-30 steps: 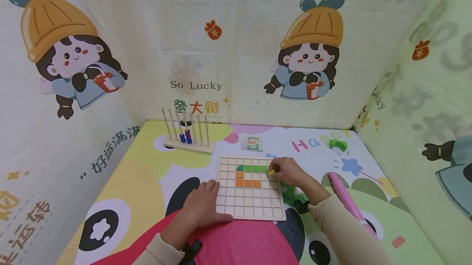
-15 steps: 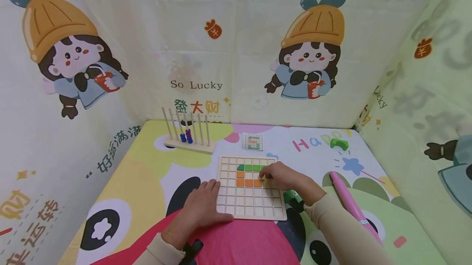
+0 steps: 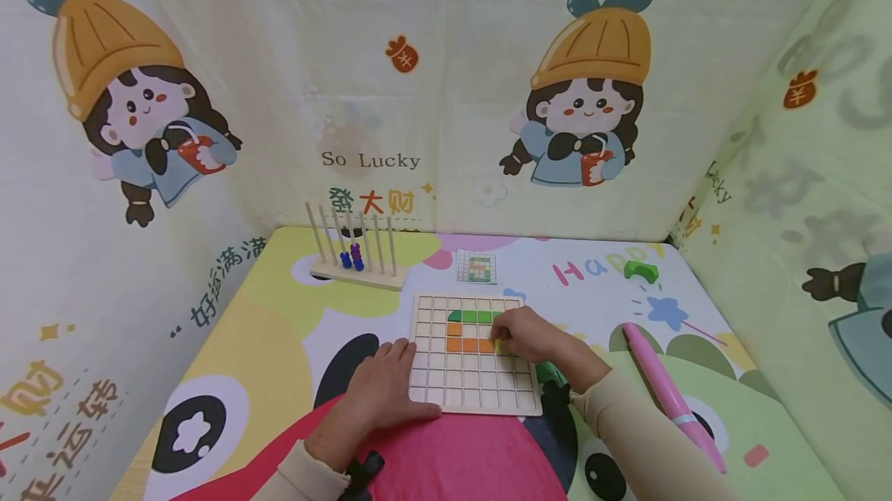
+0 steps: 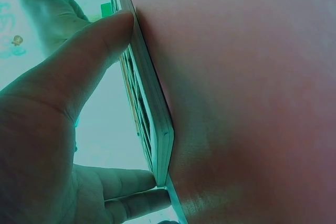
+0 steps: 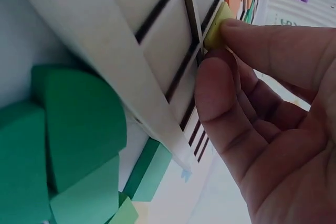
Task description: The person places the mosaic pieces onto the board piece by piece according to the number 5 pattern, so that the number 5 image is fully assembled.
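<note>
Head view. Wooden grid board [image 3: 474,389]: lies flat on a printed table cover [image 3: 279,315]. Bears a row of green tiles [image 3: 470,317], darker at the left end and partly behind the right hand [image 3: 533,333]; below, orange tiles [image 3: 471,345], three in a row plus one above the leftmost. Left hand [image 3: 383,385]: rests at the near left corner, thumb and fingers spread wide. Right hand: held over the board's right half, fingertips drawn narrow. Beyond the board: printed grid card [image 3: 477,267]; peg stand [image 3: 362,279] with blue and purple beads [image 3: 358,259]. To the right: green arched block [image 3: 640,272]; pink cylinder [image 3: 672,396].

Left wrist view. Left thumb against the board's near edge, straight fingers at the adjoining edge.

Right wrist view. Yellow tile [image 5: 215,27]: pinched between right thumb and finger, at the grid just beside the orange tiles; cannot tell whether seated in a cell. Green blocks [image 5: 86,124]: heaped beside the board's edge.
</note>
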A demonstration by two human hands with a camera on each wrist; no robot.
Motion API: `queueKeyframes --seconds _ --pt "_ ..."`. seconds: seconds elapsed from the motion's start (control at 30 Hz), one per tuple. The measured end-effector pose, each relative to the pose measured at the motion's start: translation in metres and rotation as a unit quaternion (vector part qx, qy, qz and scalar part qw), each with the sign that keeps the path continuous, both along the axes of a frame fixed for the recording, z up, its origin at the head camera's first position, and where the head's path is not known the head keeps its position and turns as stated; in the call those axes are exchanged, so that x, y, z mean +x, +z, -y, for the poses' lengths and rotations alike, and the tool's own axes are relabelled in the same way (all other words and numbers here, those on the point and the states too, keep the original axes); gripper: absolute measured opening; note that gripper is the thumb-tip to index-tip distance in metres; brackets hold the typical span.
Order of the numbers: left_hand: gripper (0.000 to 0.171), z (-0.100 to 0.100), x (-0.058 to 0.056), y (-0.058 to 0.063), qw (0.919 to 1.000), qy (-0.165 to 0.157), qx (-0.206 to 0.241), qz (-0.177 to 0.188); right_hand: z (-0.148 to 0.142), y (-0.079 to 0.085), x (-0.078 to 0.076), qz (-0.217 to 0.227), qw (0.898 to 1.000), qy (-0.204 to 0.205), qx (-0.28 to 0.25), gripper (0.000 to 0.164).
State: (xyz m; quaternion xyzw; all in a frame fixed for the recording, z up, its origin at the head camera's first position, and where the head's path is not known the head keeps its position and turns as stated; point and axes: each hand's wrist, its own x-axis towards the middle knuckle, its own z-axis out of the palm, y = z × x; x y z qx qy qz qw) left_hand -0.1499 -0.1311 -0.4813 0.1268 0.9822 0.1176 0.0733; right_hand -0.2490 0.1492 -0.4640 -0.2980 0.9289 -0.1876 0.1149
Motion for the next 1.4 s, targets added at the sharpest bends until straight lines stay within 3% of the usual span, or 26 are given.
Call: queueKeyframes --seconds 0.27,0.47,0.73,1.07,1.4 --pt "0.117 0.000 0.001 0.000 1.0000 0.001 -0.003 0.001 0.004 -0.004 0.003 -0.002 0.999 -0.032 0.017 0.007" --pt "0.117 0.000 0.001 0.000 1.0000 0.002 0.000 0.000 0.001 -0.004 0.007 -0.010 0.999 -0.049 0.000 0.006" --pt "0.117 0.000 0.001 0.000 1.0000 0.001 -0.001 -0.006 -0.026 0.000 0.006 -0.034 0.995 -0.079 -0.040 0.009" --pt "0.117 -0.001 0.000 0.000 1.0000 -0.002 -0.007 -0.006 -0.069 -0.005 0.013 -0.029 0.993 -0.113 -0.026 0.014" --pt "0.118 0.000 0.002 0.000 1.0000 0.001 -0.002 -0.004 -0.070 -0.014 0.016 -0.026 0.993 -0.113 -0.018 0.020"
